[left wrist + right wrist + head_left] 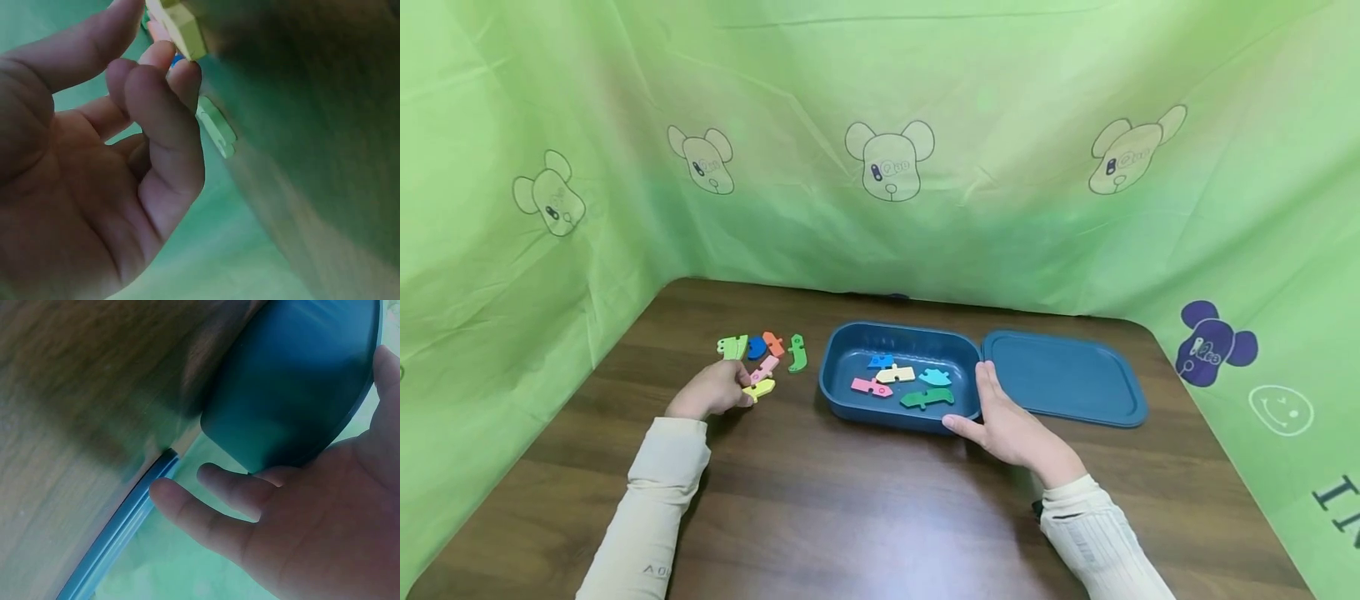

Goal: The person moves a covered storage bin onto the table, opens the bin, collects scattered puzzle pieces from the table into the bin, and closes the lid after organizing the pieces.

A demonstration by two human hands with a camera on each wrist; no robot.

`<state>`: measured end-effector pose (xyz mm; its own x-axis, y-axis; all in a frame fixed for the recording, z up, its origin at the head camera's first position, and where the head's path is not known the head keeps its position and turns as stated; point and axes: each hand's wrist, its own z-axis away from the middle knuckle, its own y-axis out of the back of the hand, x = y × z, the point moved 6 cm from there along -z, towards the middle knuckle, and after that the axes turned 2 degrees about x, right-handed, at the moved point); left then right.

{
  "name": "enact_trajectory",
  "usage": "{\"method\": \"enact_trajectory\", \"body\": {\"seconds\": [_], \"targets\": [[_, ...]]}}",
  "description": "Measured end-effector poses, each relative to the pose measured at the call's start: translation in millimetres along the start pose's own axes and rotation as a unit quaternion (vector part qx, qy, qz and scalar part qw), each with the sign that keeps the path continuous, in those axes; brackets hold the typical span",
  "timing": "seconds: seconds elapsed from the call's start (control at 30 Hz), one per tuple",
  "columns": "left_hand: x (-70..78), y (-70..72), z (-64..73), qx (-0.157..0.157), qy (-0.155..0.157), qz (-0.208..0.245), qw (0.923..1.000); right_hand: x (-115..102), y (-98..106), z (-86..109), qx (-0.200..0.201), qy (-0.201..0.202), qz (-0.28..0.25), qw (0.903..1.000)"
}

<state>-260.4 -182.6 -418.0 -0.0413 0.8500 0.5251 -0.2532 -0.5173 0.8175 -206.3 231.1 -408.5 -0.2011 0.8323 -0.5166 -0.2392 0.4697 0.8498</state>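
My left hand point(711, 390) is at the left of the table, its thumb and fingertips pinching one end of a yellow puzzle piece point(760, 389). Beside it lie a pink piece point(765, 368), a light green animal-head piece point(732, 347), a blue piece point(757, 348), an orange piece point(772, 343) and a green curved piece point(797, 353). At the right end of a dark blue box point(880, 414), my right hand point(1009, 425) rests with fingers straight, the thumb on the front corner. Inside the box are several pieces, among them a green one point(927, 398) and a cream one point(896, 375).
A flat blue lid point(1067, 379) lies on the brown wooden table point(850, 508), just right of the box. Green cloth point(790, 225) printed with mouse-like heads hangs round the table's back and sides.
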Motion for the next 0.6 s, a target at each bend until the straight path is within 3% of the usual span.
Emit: {"method": "enact_trajectory", "body": {"seconds": [0.27,0.6], "targets": [[-3.4,-0.9,-0.8,0.02,0.002,-0.052,0.9984,-0.4,-0.3,2.1,0.001,-0.003,0.003,1.0],[-5.8,-3.9,-1.4,0.031,-0.001,-0.058,0.9978,-1.9,0.2,4.1,0.0,-0.005,0.006,1.0]]}}
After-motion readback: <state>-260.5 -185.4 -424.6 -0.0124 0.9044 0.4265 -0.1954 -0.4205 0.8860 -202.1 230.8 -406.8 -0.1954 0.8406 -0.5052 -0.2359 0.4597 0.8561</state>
